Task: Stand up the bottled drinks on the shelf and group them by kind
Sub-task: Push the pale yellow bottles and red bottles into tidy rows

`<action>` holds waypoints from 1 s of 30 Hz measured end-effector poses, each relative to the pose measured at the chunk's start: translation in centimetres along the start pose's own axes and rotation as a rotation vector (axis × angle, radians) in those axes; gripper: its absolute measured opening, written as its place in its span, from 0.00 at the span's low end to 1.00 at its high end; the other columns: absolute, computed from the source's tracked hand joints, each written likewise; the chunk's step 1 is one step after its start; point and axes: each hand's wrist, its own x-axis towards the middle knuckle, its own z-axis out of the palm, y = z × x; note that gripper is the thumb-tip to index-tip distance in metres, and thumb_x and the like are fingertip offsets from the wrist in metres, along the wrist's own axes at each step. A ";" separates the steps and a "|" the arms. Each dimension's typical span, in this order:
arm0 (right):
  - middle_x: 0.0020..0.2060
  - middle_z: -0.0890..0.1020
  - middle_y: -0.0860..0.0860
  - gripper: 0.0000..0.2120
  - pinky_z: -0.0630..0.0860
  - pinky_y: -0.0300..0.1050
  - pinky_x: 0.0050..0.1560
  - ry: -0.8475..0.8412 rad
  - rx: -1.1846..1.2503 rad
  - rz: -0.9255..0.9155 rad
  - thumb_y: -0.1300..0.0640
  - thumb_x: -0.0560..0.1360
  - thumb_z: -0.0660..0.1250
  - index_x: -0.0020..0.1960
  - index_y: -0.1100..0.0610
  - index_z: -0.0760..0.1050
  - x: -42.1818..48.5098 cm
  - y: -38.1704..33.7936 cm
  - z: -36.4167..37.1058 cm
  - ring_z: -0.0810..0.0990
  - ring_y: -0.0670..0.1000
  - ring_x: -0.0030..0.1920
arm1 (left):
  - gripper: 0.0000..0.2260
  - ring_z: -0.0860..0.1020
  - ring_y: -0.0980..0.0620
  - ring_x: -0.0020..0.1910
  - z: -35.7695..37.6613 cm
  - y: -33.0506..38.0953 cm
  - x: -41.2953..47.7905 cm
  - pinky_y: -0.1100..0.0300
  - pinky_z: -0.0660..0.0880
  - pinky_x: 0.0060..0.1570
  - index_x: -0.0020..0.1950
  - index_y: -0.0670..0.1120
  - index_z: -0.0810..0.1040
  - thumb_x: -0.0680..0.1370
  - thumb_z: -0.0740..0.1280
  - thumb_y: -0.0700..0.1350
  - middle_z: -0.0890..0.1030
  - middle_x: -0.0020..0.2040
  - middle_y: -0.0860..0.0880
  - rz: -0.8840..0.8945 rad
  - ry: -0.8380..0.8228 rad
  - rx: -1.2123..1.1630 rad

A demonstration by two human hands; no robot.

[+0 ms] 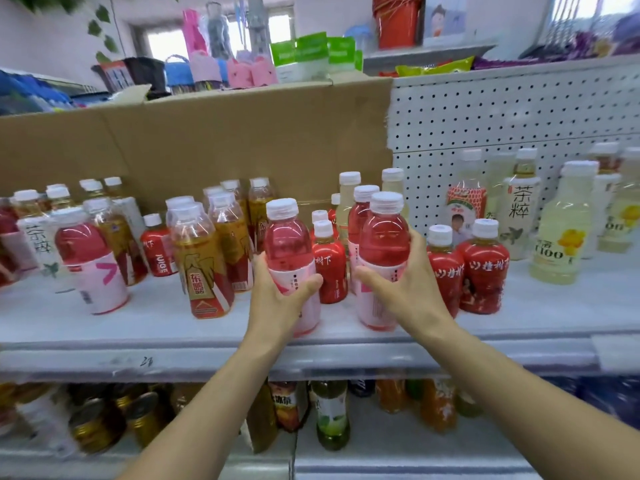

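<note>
Shelf (166, 323) front | left hand (277, 296) grips left pink bottle (289, 237), right hand (408, 289) grips right pink bottle (382, 237), both upright, red bottles (329, 271) between | I read it as pairing like kinds | labels partly hand-covered, lower bottles (329, 410) blurred

In the middle of the frame my left hand (277, 296) grips the left pink bottle (289, 242) and my right hand (407, 289) grips the right pink bottle (384, 237). Both stand upright on the white shelf (156, 318). A small red bottle (330, 271) stands between them. At left of centre stands an amber bottle (204, 268), at the right a pale yellow bottle (562, 233).
</note>
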 end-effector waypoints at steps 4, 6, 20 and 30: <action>0.55 0.75 0.37 0.37 0.70 0.24 0.48 0.009 0.039 -0.045 0.52 0.68 0.78 0.71 0.49 0.61 -1.6 -1.5 -2.1 0.74 0.26 0.52 | 0.31 0.76 0.63 0.57 0.3 2.0 -2.2 0.69 0.72 0.52 0.68 0.53 0.65 0.71 0.77 0.50 0.76 0.60 0.54 0.076 -0.005 -0.041; 0.56 0.76 0.38 0.38 0.71 0.26 0.51 0.012 0.056 -0.071 0.49 0.67 0.78 0.71 0.49 0.62 -2.4 -2.0 -3.6 0.75 0.29 0.54 | 0.30 0.77 0.67 0.53 0.9 3.6 -3.7 0.73 0.74 0.47 0.67 0.55 0.65 0.70 0.76 0.51 0.77 0.57 0.57 0.110 -0.004 -0.081; 0.54 0.80 0.42 0.33 0.75 0.26 0.47 -0.003 0.086 -0.059 0.56 0.69 0.78 0.68 0.49 0.66 -9.5 0.6 -24.3 0.81 0.36 0.51 | 0.34 0.81 0.56 0.57 16.9 12.8 -16.0 0.56 0.80 0.55 0.71 0.55 0.66 0.69 0.77 0.48 0.82 0.59 0.54 0.076 -0.201 -0.354; 0.48 0.82 0.47 0.28 0.79 0.35 0.41 0.050 0.071 0.009 0.58 0.69 0.78 0.64 0.51 0.68 -10.9 4.1 -37.8 0.84 0.44 0.44 | 0.29 0.83 0.55 0.48 28.6 16.8 -21.2 0.61 0.80 0.43 0.65 0.54 0.71 0.66 0.76 0.50 0.84 0.51 0.51 -0.049 -0.274 -0.450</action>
